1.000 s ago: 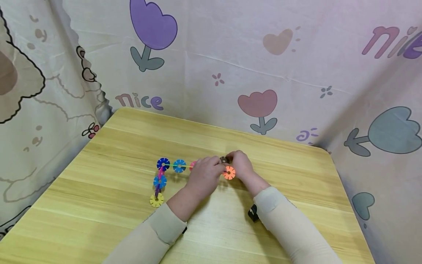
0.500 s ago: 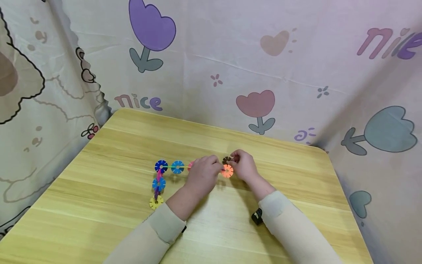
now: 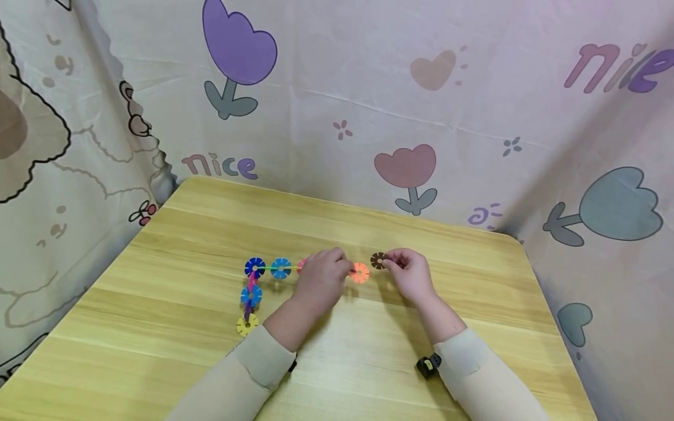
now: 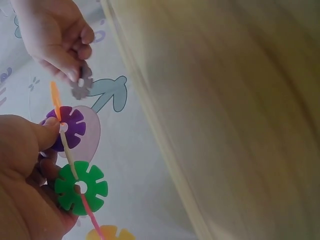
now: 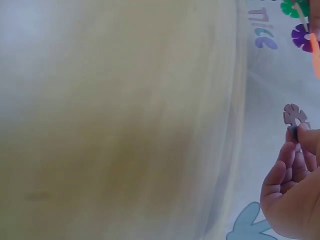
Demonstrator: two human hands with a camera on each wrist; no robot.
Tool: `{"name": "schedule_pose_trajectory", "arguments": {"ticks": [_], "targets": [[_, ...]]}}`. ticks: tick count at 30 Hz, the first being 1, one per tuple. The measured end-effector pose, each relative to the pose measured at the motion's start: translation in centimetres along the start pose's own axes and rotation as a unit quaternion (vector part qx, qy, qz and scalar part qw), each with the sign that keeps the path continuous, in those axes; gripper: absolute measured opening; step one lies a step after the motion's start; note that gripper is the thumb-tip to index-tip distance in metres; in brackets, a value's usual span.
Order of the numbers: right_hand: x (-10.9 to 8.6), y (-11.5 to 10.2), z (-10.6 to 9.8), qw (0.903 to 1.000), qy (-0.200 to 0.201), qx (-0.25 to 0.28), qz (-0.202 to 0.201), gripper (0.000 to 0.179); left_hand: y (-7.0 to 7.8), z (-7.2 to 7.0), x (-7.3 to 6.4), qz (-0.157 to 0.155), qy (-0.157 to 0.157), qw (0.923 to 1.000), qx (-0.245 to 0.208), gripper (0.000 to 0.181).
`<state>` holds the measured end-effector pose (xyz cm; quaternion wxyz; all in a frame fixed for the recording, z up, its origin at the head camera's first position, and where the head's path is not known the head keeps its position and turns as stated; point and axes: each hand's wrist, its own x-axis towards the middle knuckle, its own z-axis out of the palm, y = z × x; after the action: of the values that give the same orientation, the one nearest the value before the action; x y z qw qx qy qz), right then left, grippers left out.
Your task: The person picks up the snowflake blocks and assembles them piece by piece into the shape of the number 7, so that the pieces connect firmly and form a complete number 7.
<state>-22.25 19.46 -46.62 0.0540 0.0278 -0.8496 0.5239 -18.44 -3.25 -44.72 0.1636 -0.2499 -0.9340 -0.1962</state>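
Note:
Notched plastic snowflake discs are slotted edge to face into an L-shaped chain. A dark blue disc [image 3: 255, 268] forms its corner, with a yellow disc [image 3: 247, 325] at the near end and an orange disc [image 3: 360, 273] at the right end. My left hand [image 3: 322, 280] pinches a purple disc [image 4: 69, 128] beside the orange one and covers part of the chain. Further along, a green disc [image 4: 90, 187] lies against its fingers. Just right of the orange disc, my right hand [image 3: 413, 278] pinches a loose brown disc [image 3: 378, 261] between thumb and fingers, apart from the chain.
Both hands work over a wooden table [image 3: 200, 222]. Behind it hangs a printed curtain [image 3: 316, 70] with flowers and letters, and more cloth rises at either side. A black wrist camera [image 3: 429, 366] sits under the right sleeve.
My right hand has drawn the brown disc rightward, away from the orange disc, so a gap now shows between them. The left hand keeps its hold on the chain, almost unmoved.

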Motion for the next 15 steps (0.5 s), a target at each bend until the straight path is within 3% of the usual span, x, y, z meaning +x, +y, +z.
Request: {"name": "schedule_pose_trajectory", "arguments": {"ticks": [7,15], "targets": [[-2.2,0.1,-1.1,0.9989,0.019,0.039,-0.018,0.006,0.1,-0.1,0.2,-0.012,-0.019,0.9998,0.003,0.014],[-3.8,-0.1,-1.4,0.9980,-0.005,0.035,-0.052,0.004,0.3,-0.1,0.2,-0.019,-0.020,0.9996,-0.009,0.011]]}}
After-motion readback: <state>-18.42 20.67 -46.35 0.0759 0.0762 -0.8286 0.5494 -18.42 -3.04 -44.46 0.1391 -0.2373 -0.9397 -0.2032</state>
